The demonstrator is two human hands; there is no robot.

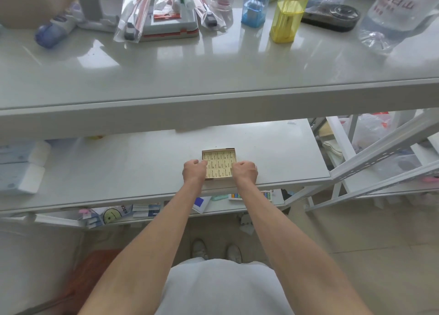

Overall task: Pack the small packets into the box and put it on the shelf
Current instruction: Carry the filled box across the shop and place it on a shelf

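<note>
A small open cardboard box (220,151) lies flat on the middle shelf (118,172), near its front edge. Rows of small pale yellow packets (221,163) with dark print fill it. My left hand (194,171) curls against the box's left side, its fingers over the near-left packets. On the box's right side my right hand (245,171) sits with its fingers closed on the edge. Both hands touch the box, which rests on the shelf.
The top shelf (190,77) juts out above, carrying bagged pens (133,12), a blue bottle (255,4), a yellow container (287,15) and a water bottle (399,15). White boxes (21,167) sit at the middle shelf's left end. A second rack (380,153) stands at right.
</note>
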